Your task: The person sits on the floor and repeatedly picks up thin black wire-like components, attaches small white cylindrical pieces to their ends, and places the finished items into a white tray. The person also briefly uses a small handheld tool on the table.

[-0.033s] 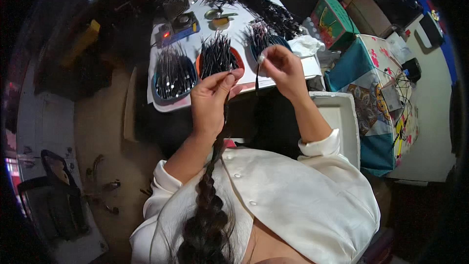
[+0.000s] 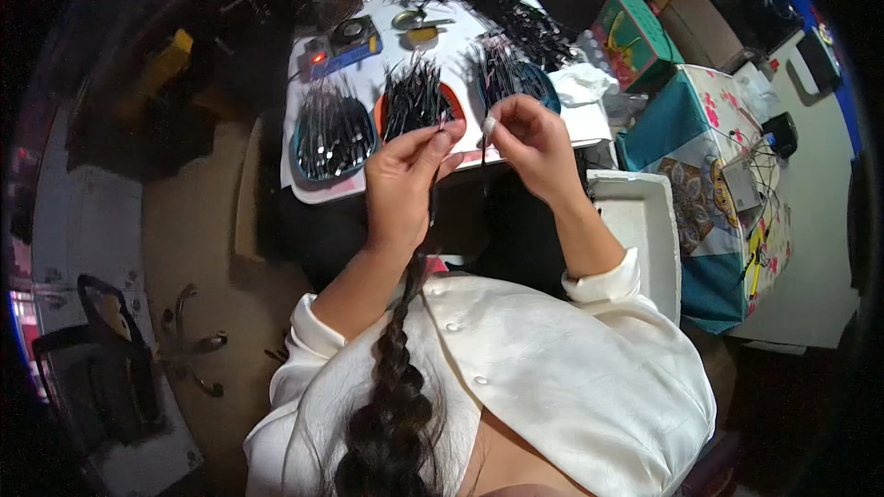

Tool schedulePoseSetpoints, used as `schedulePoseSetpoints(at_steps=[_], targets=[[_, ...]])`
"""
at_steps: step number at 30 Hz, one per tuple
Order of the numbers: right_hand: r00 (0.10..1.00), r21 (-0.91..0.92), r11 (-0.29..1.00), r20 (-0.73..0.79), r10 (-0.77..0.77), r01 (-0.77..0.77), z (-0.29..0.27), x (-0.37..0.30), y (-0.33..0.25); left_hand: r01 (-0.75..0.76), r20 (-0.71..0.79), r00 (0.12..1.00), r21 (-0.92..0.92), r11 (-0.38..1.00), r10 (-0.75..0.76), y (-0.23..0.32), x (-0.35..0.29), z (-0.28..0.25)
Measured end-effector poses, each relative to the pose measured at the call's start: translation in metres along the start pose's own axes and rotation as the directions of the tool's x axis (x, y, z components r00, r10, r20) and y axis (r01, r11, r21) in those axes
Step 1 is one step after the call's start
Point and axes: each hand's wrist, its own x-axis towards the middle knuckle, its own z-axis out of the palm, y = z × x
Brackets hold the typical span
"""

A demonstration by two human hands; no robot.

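Note:
My left hand (image 2: pixel 403 186) is closed, thumb against fingers, pinching a small thin piece with a pale tip (image 2: pixel 444 120). To its right, my right hand (image 2: pixel 536 147) pinches a thin dark strip (image 2: pixel 483 155) that hangs down; a fingertip wears a white wrap (image 2: pixel 489 127). Just beyond both hands stand three trays of thin black strips with silvery ends: a blue tray (image 2: pixel 299 166) on the left, an orange tray (image 2: pixel 378 118) in the middle and another blue tray (image 2: pixel 551 90) on the right. A dark braid (image 2: pixel 398 377) hangs over my white shirt, its thin end near my left wrist.
On the white table (image 2: pixel 589 124) lie a heap of black strips (image 2: pixel 502 14), a round-topped metal tool (image 2: pixel 410 20), a blue device (image 2: pixel 354 55) with a red light, and white tissue (image 2: pixel 585 85). A white foam box (image 2: pixel 670 221) and green carton (image 2: pixel 631 32) stand to the right.
My right fingers sit a little lower and less of the dark strip hangs below them. The table appears shifted slightly in the picture. My left hand keeps its pinch.

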Motion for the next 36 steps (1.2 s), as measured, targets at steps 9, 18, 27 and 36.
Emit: schedulePoseSetpoints(at_steps=[9, 18, 27, 36], targets=[[0.998, -0.273, 0.960, 0.015, -0.056, 0.058, 0.046, -0.041, -0.019, 0.043, -0.026, 0.999, -0.017, 0.999, -0.043, 0.007, -0.017, -0.002], [0.996, -0.333, 0.940, 0.059, -0.066, 0.082, 0.043, -0.043, -0.028, 0.036, 0.022, 0.999, 0.041, 0.999, -0.037, 0.005, -0.022, -0.011], [0.994, -0.085, 0.992, 0.070, -0.087, 0.093, 0.033, -0.021, -0.027, 0.028, 0.091, 0.995, 0.148, 0.989, -0.041, 0.003, -0.025, -0.011], [0.934, 0.708, 0.611, 0.293, 0.204, -0.355, 0.038, -0.030, -0.019, 0.205, 0.226, 0.960, -0.179, 0.962, -0.163, 0.007, -0.031, -0.016]])
